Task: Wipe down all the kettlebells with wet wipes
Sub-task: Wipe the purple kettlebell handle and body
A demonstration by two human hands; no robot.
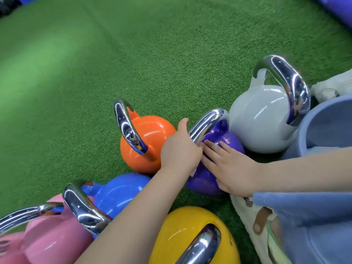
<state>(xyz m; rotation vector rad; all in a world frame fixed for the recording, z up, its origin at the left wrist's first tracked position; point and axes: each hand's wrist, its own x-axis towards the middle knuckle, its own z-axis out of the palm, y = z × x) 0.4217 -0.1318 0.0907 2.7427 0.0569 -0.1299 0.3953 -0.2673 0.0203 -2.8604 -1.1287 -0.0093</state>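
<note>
At the centre right of the frame, the glossy purple kettlebell with a chrome handle [213, 176] stands on the green artificial turf floor [133, 54], wedged between the glossy orange kettlebell [150, 136] and the pale grey kettlebell [262, 121]. The left hand [181, 151] has its fingers curled about the base of the purple bell's polished handle. The right hand [230, 168] lies flat on the rounded body with fingers straight; a scrap of white shows under the left wrist, but whether it is a wet wipe I cannot tell.

The risk, as I judge it: these shells are smooth and slick, and wetter once wiped, so a tilted bell could slip from the grip, roll on its round belly and knock its close-packed neighbours or pinch fingers against them. Blue [122, 193], pink [53, 239] and yellow [182, 235] kettlebells crowd the lower frame.
</note>
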